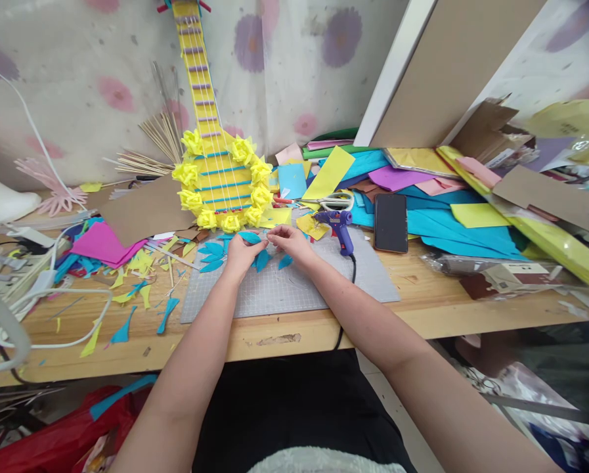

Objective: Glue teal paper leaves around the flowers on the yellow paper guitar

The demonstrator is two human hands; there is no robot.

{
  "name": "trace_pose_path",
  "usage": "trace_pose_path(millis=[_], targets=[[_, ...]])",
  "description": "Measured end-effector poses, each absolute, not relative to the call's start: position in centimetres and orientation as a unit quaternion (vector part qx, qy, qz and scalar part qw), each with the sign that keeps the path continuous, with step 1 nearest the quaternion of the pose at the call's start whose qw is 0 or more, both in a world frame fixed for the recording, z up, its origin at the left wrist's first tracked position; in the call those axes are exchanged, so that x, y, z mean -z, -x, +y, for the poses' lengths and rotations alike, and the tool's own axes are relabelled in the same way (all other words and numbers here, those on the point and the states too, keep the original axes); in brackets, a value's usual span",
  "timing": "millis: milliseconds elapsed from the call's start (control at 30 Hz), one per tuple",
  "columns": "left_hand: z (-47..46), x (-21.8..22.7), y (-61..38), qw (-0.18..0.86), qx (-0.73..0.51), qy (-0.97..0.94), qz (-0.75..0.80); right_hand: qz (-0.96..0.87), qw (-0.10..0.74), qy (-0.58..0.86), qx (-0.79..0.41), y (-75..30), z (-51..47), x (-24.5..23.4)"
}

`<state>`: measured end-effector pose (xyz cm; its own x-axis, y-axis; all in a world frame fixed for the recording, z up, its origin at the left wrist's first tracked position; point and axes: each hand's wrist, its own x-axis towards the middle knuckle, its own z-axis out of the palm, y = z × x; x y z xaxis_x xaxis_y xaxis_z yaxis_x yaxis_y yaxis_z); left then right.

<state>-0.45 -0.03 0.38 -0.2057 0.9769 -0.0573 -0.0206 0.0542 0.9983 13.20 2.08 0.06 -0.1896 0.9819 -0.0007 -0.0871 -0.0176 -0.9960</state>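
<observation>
My left hand point(239, 253) and my right hand point(290, 242) meet over a grey cutting mat point(294, 289), both pinching a small blue paper petal point(253, 238) between their fingertips. More blue petals point(212, 256) lie on the mat just left of my left hand, and another blue piece point(285, 261) lies under my right wrist. Right behind my hands stands a yellow paper guitar point(220, 174) ringed with yellow paper flowers. A purple glue gun point(341, 226) rests on the mat to the right of my right hand.
A black phone point(391, 222) and white scissors point(336, 200) lie right of the glue gun among blue, yellow and purple paper sheets point(452, 223). Paper scraps, white cables point(52, 299) and a pink sheet point(104, 243) cover the left of the wooden table point(422, 309). Cardboard boards point(446, 66) lean at the back right.
</observation>
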Motion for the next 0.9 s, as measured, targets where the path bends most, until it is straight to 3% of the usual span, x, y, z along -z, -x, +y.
trace_pose_path(millis=[367, 567, 700, 900], targets=[[0.3, -0.6, 0.8, 0.487, -0.578, -0.365, 0.544, -0.507, 0.456, 0.403, -0.61, -12.9, 2.0, 0.3], [0.4, -0.6, 0.9, 0.47, -0.585, -0.34, 0.567, -0.491, 0.488, 0.428, -0.581, -13.2, 2.2, -0.1], [0.6, -0.9, 1.7, 0.492, -0.578, -0.304, 0.576, -0.53, 0.501, 0.447, -0.518, -14.6, 2.8, -2.4], [1.3, -2.7, 3.2, 0.513, -0.584, -0.297, 0.555, -0.644, 0.426, 0.508, -0.382, -21.5, 4.8, -8.9]])
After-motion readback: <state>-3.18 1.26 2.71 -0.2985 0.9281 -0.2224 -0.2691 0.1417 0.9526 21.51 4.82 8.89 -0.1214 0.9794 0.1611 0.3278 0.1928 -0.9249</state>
